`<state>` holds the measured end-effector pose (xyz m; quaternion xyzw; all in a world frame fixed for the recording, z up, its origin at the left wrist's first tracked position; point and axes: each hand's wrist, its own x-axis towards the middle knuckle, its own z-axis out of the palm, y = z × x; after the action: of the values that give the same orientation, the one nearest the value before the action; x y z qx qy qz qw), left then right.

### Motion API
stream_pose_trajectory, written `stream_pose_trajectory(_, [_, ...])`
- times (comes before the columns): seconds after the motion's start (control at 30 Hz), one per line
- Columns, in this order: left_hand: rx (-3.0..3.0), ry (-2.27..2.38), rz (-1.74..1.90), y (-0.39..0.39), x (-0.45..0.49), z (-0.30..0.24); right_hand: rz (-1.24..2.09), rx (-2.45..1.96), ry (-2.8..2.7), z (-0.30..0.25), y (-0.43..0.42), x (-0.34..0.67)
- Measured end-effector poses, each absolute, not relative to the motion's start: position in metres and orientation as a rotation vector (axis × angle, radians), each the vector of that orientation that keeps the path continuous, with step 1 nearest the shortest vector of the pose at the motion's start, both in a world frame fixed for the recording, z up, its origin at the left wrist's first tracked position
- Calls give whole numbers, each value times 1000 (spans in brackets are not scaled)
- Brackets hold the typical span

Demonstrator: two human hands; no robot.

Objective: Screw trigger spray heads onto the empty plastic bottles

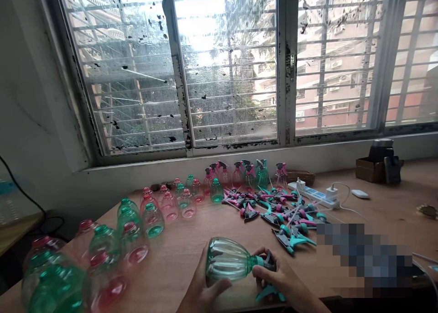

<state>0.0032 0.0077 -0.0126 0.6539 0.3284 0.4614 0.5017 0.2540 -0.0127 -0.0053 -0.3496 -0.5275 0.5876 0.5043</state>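
Note:
A clear green spray bottle point(227, 259) lies on its side in the air above the table's front edge, its neck pointing right. My left hand point(208, 281) is wrapped round the bottle's base end. At the neck, my right hand point(273, 274) grips a grey and teal trigger spray head point(269, 261), which meets the bottle's mouth. Part of the teal trigger point(270, 294) shows below the right fingers. How far the head is screwed on I cannot tell.
Several open green and pink bottles point(102, 240) stand along the left. Loose spray heads point(290, 217) are heaped right of centre. Bottles with heads fitted point(237, 174) line the windowsill. A power strip point(315, 195), white mouse point(360, 194) and cardboard box point(368, 169) sit at the right.

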Motion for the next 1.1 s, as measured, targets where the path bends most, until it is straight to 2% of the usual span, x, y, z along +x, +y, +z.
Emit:
stream_pose_trajectory(0.5, [1601, 829, 1147, 5, 5, -10, 1456, -854, -1273, 0, -14, 256])
stream_pose_trajectory(0.83, [1827, 912, 1217, 12, 4, -20, 1424, -862, -1244, -8, -10, 256])
stream_pose_trajectory(1.1, [1687, 879, 1161, -5, 7, 3, 1418, -929, -1275, 1, -14, 255])
